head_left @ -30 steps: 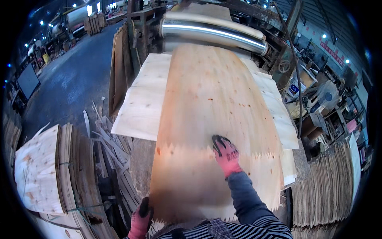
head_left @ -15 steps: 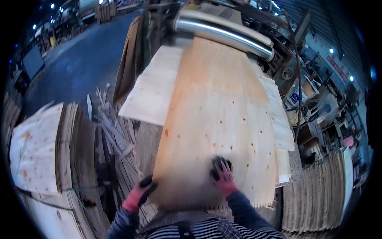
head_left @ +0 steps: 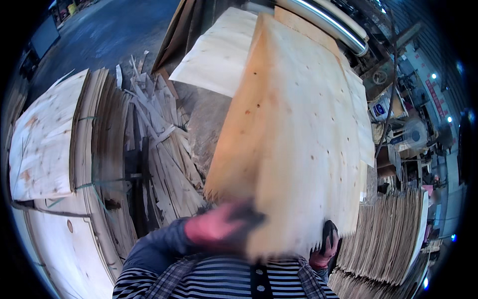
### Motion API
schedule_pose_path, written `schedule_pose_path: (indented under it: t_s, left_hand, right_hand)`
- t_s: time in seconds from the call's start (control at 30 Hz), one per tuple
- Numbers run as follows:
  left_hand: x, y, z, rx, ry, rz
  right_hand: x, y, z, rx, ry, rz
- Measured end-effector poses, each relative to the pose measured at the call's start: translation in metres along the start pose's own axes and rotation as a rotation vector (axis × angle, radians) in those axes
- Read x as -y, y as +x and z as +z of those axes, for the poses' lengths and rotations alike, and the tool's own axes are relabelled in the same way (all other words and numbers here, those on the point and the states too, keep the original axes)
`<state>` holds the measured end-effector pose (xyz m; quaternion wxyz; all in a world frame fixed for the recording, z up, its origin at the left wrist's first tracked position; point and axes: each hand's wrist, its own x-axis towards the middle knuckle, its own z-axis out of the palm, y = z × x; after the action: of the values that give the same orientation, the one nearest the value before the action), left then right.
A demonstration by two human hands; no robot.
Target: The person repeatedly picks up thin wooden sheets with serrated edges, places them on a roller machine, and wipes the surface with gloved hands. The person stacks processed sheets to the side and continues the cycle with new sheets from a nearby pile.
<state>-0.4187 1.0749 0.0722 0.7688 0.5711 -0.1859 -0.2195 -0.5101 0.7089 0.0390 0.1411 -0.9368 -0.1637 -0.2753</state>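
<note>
A large pale wood veneer sheet (head_left: 308, 129) with small dark knots stretches away from my body, its jagged near edge close to my waist. Along its left side runs an orange-toned strip (head_left: 231, 144); whether this is a bent part of it or another sheet beneath, I cannot tell. My right hand (head_left: 326, 246), in a pink glove with black fingers, is closed on the near right edge. My left hand (head_left: 224, 224), gloved alike, is at the near left corner, its fingers smeared by motion.
Beyond the sheet lies a shiny metal roller (head_left: 331, 22). Another pale veneer piece (head_left: 219, 50) sticks out at the far left. Bundled veneer stacks (head_left: 45, 139) stand at left, beside a heap of wood strips (head_left: 167, 154). More stacked veneer (head_left: 381, 239) is at right, with a fan (head_left: 414, 133) behind.
The sheet's near end has come up and closer to my body. My right hand has gone from the sheet's middle to its near right edge; my left hand has moved right.
</note>
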Motion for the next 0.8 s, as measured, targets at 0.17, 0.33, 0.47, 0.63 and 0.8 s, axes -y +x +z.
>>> schedule_pose_path:
  t_s: [0.17,0.33,0.47,0.63,0.8]
  left_hand:
    - [0.140,-0.020,-0.070,-0.358,1.222,0.095]
    - [0.165,0.002,-0.055,-0.723,0.652,-0.177]
    - [0.147,0.005,-0.060,-0.848,0.086,-0.201]
    - [0.142,0.011,-0.063,-0.855,0.353,-0.311]
    - [0.116,0.014,-0.052,-0.911,0.373,-0.268]
  right_hand:
    - [0.035,0.079,0.005,0.239,-0.106,-0.042]
    - [0.000,0.162,0.074,0.139,-0.052,0.061]
    - [-0.041,0.236,0.145,0.157,-0.049,0.135]
    - [-0.107,0.312,0.231,0.111,-0.119,0.090]
    - [-0.129,0.332,0.278,0.101,-0.252,0.055]
